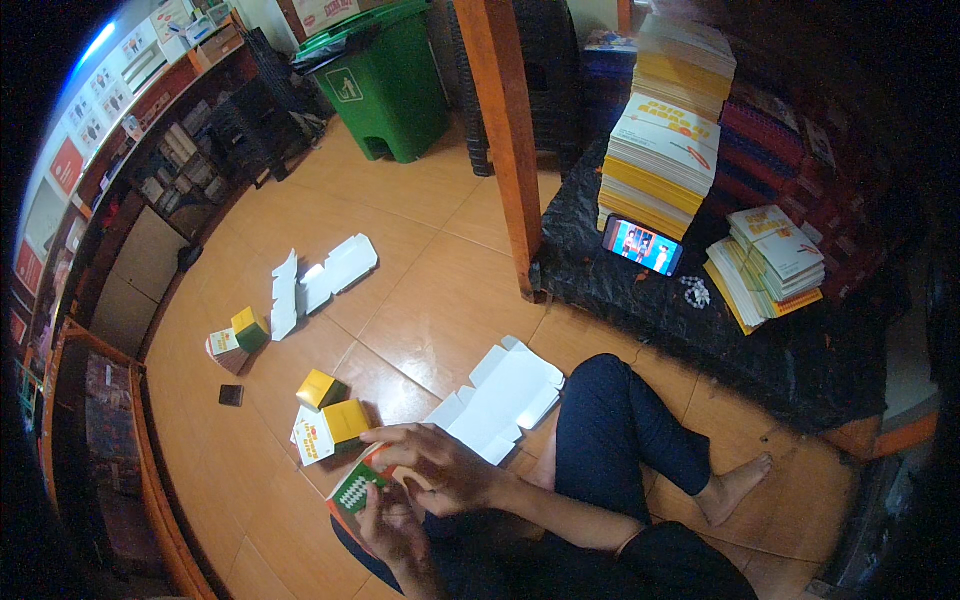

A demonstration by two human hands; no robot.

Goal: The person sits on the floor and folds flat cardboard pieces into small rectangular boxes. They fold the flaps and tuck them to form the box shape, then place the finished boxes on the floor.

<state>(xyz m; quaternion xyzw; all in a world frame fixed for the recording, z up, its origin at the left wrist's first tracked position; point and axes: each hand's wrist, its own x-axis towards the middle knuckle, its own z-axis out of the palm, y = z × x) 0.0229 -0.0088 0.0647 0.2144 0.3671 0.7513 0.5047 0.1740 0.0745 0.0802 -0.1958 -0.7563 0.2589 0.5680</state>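
Observation:
A green and red printed piece [352,492] with a white pattern, perhaps a small box or booklet, is held up over my lap. My left hand [393,525] grips its lower right side, thumb on the green face. My right hand [435,462] has bent fingers at its upper edge; the hand hides part of it. Just beyond lie a yellow box [322,390], a second yellow box [346,421] and white printed cards [313,436]. To the right of these, a flat white carton blank [505,395] lies unfolded on the floor, partly behind my right hand.
Farther left lie more white blanks [340,272], a yellow-green box [249,328] with cards and a dark flat square [231,395]. A green bin [385,85] stands behind. Right of a wooden post [507,150], a black-covered platform [600,285] bears card stacks [655,150] and a lit phone [642,246].

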